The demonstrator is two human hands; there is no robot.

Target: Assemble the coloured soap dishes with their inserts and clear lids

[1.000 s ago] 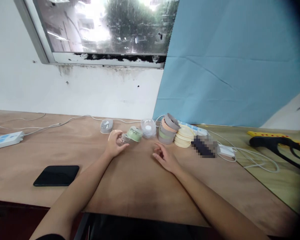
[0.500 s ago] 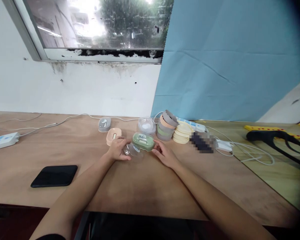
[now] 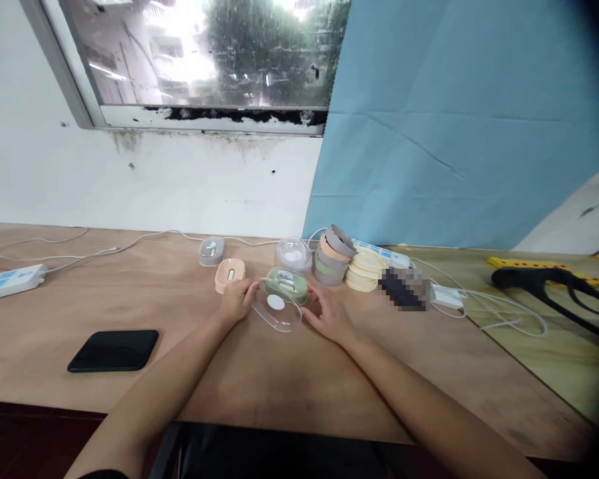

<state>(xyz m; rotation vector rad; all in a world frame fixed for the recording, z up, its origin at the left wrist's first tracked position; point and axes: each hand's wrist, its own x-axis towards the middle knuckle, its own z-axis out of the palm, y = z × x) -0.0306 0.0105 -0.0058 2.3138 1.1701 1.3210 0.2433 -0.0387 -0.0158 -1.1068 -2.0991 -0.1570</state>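
Observation:
My left hand [image 3: 237, 303] is closed at the left end of a clear plastic lid [image 3: 279, 322], pinching its edge. The lid is tilted and bears a white round patch [image 3: 275, 302]. Behind it and partly seen through it lies a green oval soap box [image 3: 292, 283]. On the right, my right hand [image 3: 331, 318] rests with thumb and fingers apart near the green box and the lid's right edge; whether it touches either I cannot tell. A peach soap box [image 3: 229, 271] sits just beyond my left hand, and a grey one [image 3: 211, 251] lies farther back.
Clear plastic covers [image 3: 294, 255] stand behind the green box. To their right are stacked grey, peach and green rings [image 3: 333, 256] and a pile of cream lids [image 3: 364, 271]. A black phone [image 3: 114, 350] lies left. Power strips [image 3: 12, 282] and white cables [image 3: 509, 319] edge the table.
My left hand has turned the clear lid so its broad face and white patch now show, in front of the green box. My right hand has hardly moved, and the view has shifted slightly.

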